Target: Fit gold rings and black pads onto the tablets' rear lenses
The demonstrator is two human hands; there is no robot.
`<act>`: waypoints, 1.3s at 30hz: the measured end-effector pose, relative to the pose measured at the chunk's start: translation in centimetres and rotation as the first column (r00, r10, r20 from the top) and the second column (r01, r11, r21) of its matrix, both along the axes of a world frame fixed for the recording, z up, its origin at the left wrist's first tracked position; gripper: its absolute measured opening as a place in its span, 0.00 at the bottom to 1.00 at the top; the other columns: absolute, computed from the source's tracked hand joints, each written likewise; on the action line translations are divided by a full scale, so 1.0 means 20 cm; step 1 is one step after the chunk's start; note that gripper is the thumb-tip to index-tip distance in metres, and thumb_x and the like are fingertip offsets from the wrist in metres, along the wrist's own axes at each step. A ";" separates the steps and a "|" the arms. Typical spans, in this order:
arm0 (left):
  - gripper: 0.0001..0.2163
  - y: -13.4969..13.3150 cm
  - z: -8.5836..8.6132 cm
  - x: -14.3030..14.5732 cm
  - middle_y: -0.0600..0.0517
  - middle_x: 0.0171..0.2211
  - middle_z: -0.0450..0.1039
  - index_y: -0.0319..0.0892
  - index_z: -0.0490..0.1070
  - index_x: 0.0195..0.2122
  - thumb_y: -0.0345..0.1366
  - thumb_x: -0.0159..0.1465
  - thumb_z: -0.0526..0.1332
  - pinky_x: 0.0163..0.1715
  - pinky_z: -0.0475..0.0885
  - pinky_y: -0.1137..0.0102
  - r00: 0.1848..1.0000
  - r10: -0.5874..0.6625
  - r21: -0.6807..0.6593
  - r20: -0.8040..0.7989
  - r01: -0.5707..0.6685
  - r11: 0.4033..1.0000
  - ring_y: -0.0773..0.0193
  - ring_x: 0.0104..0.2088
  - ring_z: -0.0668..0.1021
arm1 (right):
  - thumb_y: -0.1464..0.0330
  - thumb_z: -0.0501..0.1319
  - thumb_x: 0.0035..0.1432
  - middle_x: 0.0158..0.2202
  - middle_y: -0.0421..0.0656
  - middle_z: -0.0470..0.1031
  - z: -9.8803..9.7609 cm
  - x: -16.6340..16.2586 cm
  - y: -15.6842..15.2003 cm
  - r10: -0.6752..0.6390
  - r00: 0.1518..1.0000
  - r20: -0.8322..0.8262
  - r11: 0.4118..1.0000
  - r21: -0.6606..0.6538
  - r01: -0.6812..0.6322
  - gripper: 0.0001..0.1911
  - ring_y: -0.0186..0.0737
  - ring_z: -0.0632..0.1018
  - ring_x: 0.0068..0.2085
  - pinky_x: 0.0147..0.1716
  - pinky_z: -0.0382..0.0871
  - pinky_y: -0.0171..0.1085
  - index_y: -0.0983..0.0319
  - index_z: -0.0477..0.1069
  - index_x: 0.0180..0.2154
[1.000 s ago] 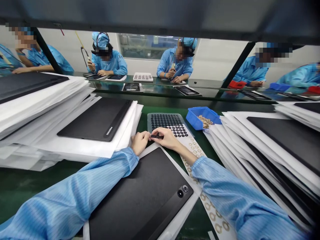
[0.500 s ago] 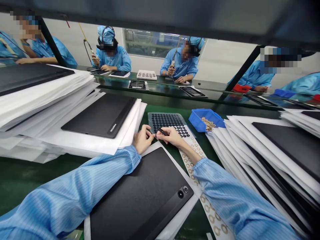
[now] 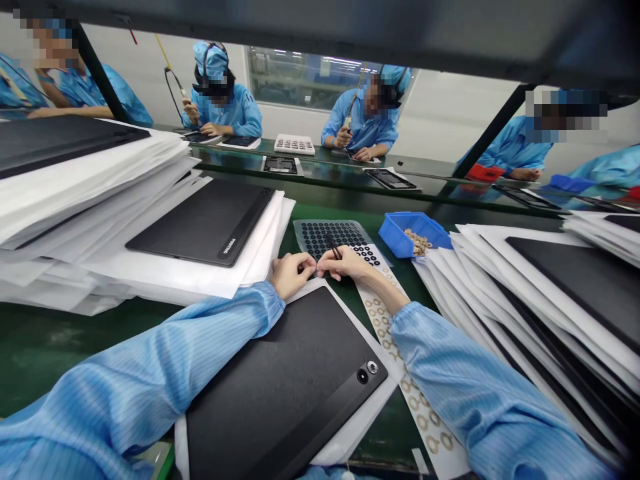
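Electronics assembly line: capped workers are bending over a bench at 12 o'clock, tablet lying at 6.

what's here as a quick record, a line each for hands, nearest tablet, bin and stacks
left hand: fingertips close together; anything held too small to tell
right hand: holding a slim dark tool
nearest tablet: dark, lying on white paper, two lenses showing
blue bin: small tan pieces inside
left stack: white sheets, dark tablet on top
right stack: likewise
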State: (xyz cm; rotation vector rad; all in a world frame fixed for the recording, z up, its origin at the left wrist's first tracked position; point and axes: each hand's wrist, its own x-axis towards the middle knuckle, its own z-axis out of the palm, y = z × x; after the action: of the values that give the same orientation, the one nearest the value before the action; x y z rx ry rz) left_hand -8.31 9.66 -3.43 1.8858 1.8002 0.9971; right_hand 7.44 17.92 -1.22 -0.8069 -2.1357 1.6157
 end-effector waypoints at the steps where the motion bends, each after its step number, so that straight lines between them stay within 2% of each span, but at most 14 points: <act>1: 0.06 0.00 0.00 0.00 0.54 0.32 0.76 0.43 0.73 0.32 0.34 0.58 0.57 0.42 0.64 0.66 1.000 -0.010 0.001 -0.004 0.010 1.000 0.61 0.36 0.73 | 0.66 0.63 0.45 0.23 0.42 0.76 0.00 0.00 0.00 0.003 1.000 0.006 1.000 -0.003 -0.003 0.09 0.24 0.64 0.15 0.16 0.54 0.28 0.68 0.74 0.24; 10: 0.07 0.01 -0.02 0.00 0.54 0.32 0.75 0.43 0.72 0.34 0.33 0.59 0.56 0.42 0.64 0.66 0.998 -0.060 0.010 -0.013 0.060 0.998 0.62 0.36 0.74 | 0.69 0.62 0.45 0.22 0.41 0.76 -0.01 0.01 0.02 0.017 0.999 0.039 0.999 -0.028 -0.016 0.07 0.22 0.63 0.14 0.15 0.52 0.28 0.68 0.74 0.24; 27: 0.05 0.00 -0.02 0.00 0.54 0.31 0.75 0.43 0.72 0.33 0.32 0.58 0.57 0.42 0.64 0.66 0.999 -0.051 0.019 -0.004 0.051 0.998 0.62 0.36 0.73 | 0.70 0.61 0.43 0.21 0.41 0.75 0.02 0.00 -0.01 -0.002 0.997 0.074 0.999 -0.043 0.005 0.06 0.23 0.62 0.15 0.16 0.52 0.28 0.68 0.72 0.23; 34: 0.07 0.00 -0.03 0.00 0.56 0.29 0.73 0.43 0.67 0.39 0.32 0.58 0.57 0.39 0.66 0.69 0.998 -0.052 0.034 0.032 0.051 0.998 0.64 0.34 0.74 | 0.70 0.61 0.43 0.22 0.42 0.75 0.01 0.00 0.00 0.001 0.998 0.063 0.998 -0.069 0.003 0.06 0.23 0.63 0.15 0.16 0.52 0.28 0.68 0.73 0.23; 39: 0.06 0.01 -0.04 0.00 0.56 0.30 0.73 0.43 0.67 0.36 0.31 0.58 0.57 0.39 0.66 0.70 0.997 -0.069 0.041 0.032 0.067 0.997 0.65 0.34 0.74 | 0.68 0.60 0.43 0.22 0.44 0.75 0.01 0.00 0.00 0.003 0.998 0.059 0.994 -0.108 0.003 0.08 0.24 0.64 0.15 0.14 0.46 0.29 0.68 0.72 0.23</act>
State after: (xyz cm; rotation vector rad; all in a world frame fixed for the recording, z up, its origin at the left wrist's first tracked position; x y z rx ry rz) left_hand -8.40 9.85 -4.26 1.9291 1.6978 1.0413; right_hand 7.53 17.87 -0.97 -0.8981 -2.1026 1.7403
